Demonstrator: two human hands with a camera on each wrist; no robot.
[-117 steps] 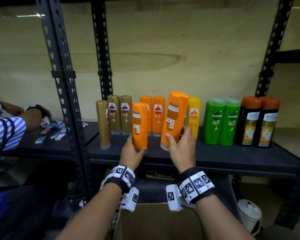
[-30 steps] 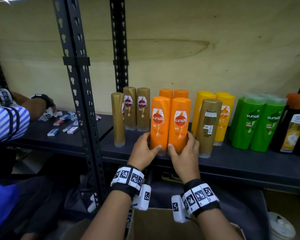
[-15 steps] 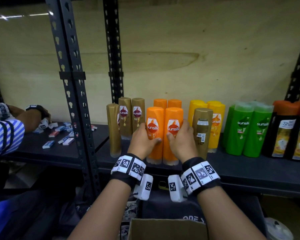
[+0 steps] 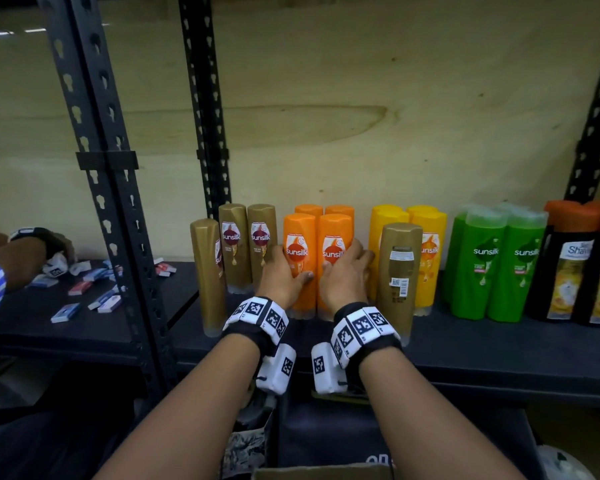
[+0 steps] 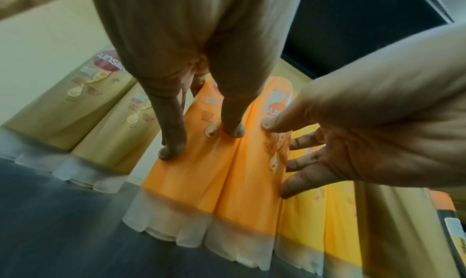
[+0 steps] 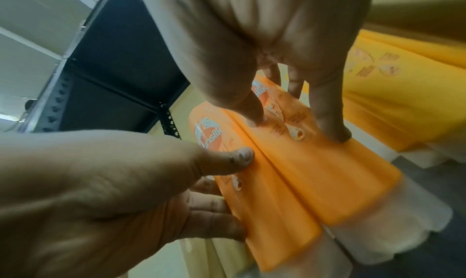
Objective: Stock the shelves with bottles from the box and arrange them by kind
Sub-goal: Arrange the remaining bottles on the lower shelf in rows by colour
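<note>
Two orange Sunsilk bottles stand upright side by side on the dark shelf (image 4: 465,348), labels forward, in front of two more orange ones. My left hand (image 4: 284,275) grips the left orange bottle (image 4: 299,252), thumb on its front and fingers round its side. My right hand (image 4: 343,271) grips the right orange bottle (image 4: 334,237) the same way. The wrist views show the left hand (image 5: 201,143) and the right hand (image 6: 295,125) with thumbs pressed on the orange fronts. The box (image 4: 319,472) shows only its top edge at the bottom.
Three gold bottles (image 4: 234,247) stand to the left. One gold bottle (image 4: 397,278) stands back to front before the yellow bottles (image 4: 428,258). Green bottles (image 4: 482,265) and black, orange-capped bottles (image 4: 568,271) follow on the right. Another person's arm (image 4: 18,258) reaches over small packets (image 4: 66,311) on the left shelf.
Both hands have slid the two orange bottles back along the shelf, close to the rear orange pair. Earlier the bottles were tilted in my hands; now they stand upright, labels forward.
</note>
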